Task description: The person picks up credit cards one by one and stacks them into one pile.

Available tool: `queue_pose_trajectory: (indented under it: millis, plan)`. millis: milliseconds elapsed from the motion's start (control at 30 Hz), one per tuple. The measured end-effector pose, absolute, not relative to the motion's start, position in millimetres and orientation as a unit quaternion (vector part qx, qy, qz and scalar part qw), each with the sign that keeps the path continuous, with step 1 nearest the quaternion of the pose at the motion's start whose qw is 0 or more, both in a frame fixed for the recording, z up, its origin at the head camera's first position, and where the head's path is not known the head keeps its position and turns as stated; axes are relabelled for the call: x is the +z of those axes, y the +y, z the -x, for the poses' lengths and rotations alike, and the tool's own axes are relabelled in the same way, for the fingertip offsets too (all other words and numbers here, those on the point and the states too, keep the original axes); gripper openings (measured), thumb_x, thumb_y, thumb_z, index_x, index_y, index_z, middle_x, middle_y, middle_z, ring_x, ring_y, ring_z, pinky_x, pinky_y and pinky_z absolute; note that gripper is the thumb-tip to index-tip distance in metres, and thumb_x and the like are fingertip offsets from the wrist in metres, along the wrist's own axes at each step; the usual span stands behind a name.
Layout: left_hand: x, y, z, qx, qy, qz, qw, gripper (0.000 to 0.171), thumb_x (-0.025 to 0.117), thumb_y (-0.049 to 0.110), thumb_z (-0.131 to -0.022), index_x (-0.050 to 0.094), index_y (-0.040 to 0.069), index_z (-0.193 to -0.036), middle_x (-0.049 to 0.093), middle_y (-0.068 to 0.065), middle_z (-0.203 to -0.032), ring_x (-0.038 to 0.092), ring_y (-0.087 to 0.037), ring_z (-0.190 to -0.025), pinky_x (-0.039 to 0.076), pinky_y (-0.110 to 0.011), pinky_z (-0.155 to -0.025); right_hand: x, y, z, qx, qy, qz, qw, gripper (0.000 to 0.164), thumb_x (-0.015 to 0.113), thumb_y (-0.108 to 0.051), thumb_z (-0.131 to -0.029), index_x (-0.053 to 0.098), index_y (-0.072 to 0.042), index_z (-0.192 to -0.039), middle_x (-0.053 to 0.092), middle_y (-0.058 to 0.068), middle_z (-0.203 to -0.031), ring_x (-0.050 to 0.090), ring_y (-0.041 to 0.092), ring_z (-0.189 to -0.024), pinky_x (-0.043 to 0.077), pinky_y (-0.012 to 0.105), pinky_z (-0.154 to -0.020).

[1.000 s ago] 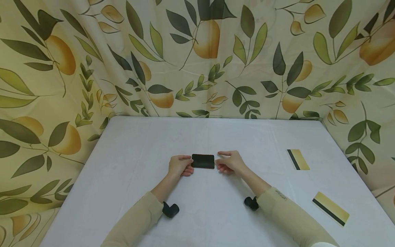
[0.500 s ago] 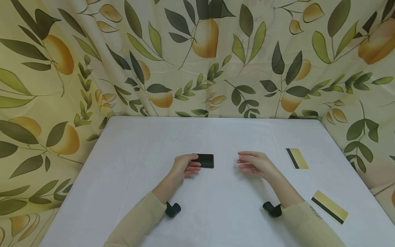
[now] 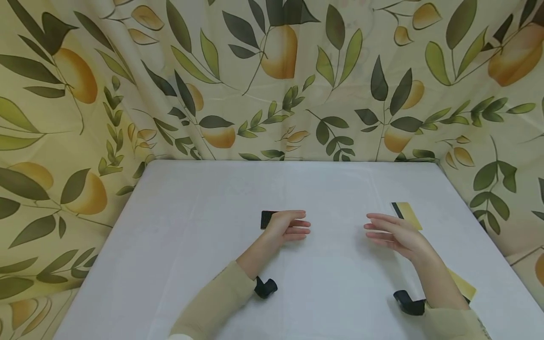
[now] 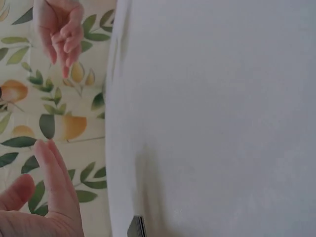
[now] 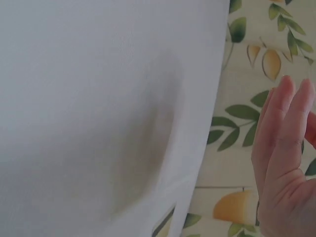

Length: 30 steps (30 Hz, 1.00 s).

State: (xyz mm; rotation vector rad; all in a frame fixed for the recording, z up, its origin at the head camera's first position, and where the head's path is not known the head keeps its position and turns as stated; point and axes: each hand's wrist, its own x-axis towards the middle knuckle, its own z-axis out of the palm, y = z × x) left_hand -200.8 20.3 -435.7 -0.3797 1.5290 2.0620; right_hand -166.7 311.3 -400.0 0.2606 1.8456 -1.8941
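A flat black rectangular block [image 3: 267, 219] lies on the white table, mostly hidden behind my left hand [image 3: 286, 226]. That hand has its fingers extended to the right and holds nothing; in the left wrist view one end of the black block [image 4: 137, 226] shows below. Farther right, my right hand [image 3: 395, 234] hovers over the table with loose, extended fingers, also holding nothing. Its back overlaps the lower edge of a yellow card with a black stripe [image 3: 411, 216]. A second yellow card [image 3: 463, 285] is partly covered by my right wrist.
The white-covered table [image 3: 204, 189] ends at a fruit-and-leaf patterned curtain [image 3: 272, 108] at the back and sides. A black wrist camera [image 3: 265, 288] sits below my left wrist, another black camera [image 3: 409, 303] below my right.
My right hand has pulled away from the black block and moved right toward the yellow cards. My left hand has come off the block's left end and shifted right across it.
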Motion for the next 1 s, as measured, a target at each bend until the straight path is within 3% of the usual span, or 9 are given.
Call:
queue_pose_trajectory:
  millis: [100,267,767,1000]
  plan:
    - [-437,38,200,0.773,0.551,0.136,0.283,0.036,0.065,0.017,-0.082,0.061,0.002,-0.115,0.068,-0.015,-0.09,0.068,-0.028,-0.075,0.057,-0.037,-0.069,-400,326,159,-0.704,0.664,-0.09,0.234,0.014,0.052,-0.02,-0.094,0.06,-0.023,-0.105,0.066,-0.004,-0.095,0.066,0.016,-0.09,0.054,0.027,-0.077]
    - [-440,69,196,0.777,0.539,0.125,0.302,0.029,0.066,0.016,-0.08,0.064,0.004,-0.107,0.068,-0.015,-0.088,0.068,-0.029,-0.076,0.057,-0.038,-0.069,-403,349,147,-0.723,0.641,-0.1,0.237,0.022,0.047,-0.018,-0.096,0.065,-0.03,-0.096,0.066,-0.005,-0.096,0.066,0.015,-0.09,0.054,0.027,-0.077]
    - [-443,145,183,0.764,0.51,0.095,0.383,0.017,0.065,0.014,-0.082,0.063,0.01,-0.098,0.068,-0.017,-0.087,0.067,-0.034,-0.081,0.055,-0.043,-0.073,-422,421,113,-0.818,0.501,-0.114,0.258,0.036,0.034,-0.015,-0.1,0.069,-0.024,-0.1,0.066,0.002,-0.102,0.064,0.022,-0.095,0.052,0.036,-0.084]
    - [-445,175,177,0.74,0.52,0.099,0.415,0.016,0.065,0.015,-0.082,0.062,0.012,-0.097,0.068,-0.015,-0.087,0.066,-0.034,-0.085,0.052,-0.048,-0.079,-425,451,99,-0.806,0.522,-0.151,0.234,0.035,0.036,-0.018,-0.1,0.069,-0.026,-0.094,0.068,0.001,-0.096,0.066,0.022,-0.089,0.053,0.039,-0.08]
